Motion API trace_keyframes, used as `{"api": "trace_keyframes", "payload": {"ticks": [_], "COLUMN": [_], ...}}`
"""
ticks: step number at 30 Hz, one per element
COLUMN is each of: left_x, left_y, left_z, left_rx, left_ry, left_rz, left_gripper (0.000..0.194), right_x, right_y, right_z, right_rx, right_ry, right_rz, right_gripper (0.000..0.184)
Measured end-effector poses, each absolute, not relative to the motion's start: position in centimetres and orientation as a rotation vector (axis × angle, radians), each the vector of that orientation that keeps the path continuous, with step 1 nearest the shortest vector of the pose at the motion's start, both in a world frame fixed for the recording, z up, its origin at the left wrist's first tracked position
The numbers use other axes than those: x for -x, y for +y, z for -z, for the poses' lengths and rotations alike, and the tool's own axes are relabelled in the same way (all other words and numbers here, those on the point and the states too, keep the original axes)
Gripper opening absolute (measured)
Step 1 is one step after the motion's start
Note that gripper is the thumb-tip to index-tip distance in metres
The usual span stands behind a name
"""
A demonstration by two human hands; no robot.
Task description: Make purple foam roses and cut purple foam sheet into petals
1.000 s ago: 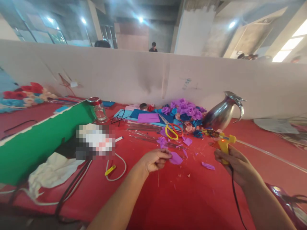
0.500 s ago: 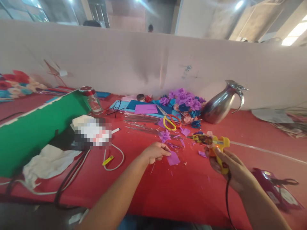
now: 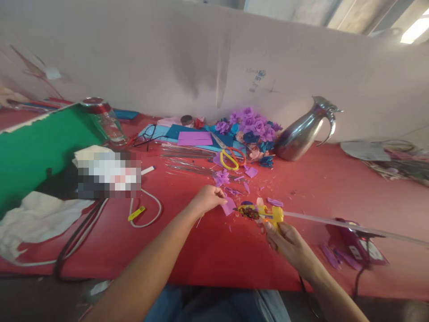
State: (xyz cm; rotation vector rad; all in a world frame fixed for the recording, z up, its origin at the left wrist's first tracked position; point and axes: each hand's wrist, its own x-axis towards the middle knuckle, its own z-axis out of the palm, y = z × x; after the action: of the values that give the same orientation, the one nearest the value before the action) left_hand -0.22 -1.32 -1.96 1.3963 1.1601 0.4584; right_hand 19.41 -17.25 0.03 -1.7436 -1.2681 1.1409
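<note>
Paper piece (image 3: 229, 206), purple, thin and squarish, pinched in left hand (image 3: 208, 198) above red bench (image 3: 208, 261). Yellow plastic glue gun (image 3: 275, 215) gripped in right hand (image 3: 287, 245), tip just beside the paper piece, contact impossible to tell. Farther back, yellow-and-orange-handled metal scissors (image 3: 224, 147) and shiny silver metal jug (image 3: 299, 135).

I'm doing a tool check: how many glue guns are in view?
1: the yellow glue gun in the right hand, pointed toward the purple paper piece in the left hand. Others could be hidden behind the green panel.
</note>
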Motion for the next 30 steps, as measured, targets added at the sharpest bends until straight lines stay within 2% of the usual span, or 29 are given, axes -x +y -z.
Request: {"api": "trace_keyframes", "payload": {"ticks": [7, 30], "left_x": [0.2, 0.2], "left_y": [-1.1, -1.1], "left_z": [2.5, 2.3], "left_rx": [-1.561, -1.643], "left_ry": [1.152, 1.180], "left_rz": [-0.461, -0.415], "left_gripper": [0.008, 0.013], "right_x": [-18.7, -18.8], "right_y": [-17.2, -16.1], "right_z": [-0.1, -0.2], "right_rx": [1.849, 1.939], "right_ry": [-1.503, -1.566], "right_rz": [-0.949, -0.920], "right_gripper": [0.044, 0.044]}}
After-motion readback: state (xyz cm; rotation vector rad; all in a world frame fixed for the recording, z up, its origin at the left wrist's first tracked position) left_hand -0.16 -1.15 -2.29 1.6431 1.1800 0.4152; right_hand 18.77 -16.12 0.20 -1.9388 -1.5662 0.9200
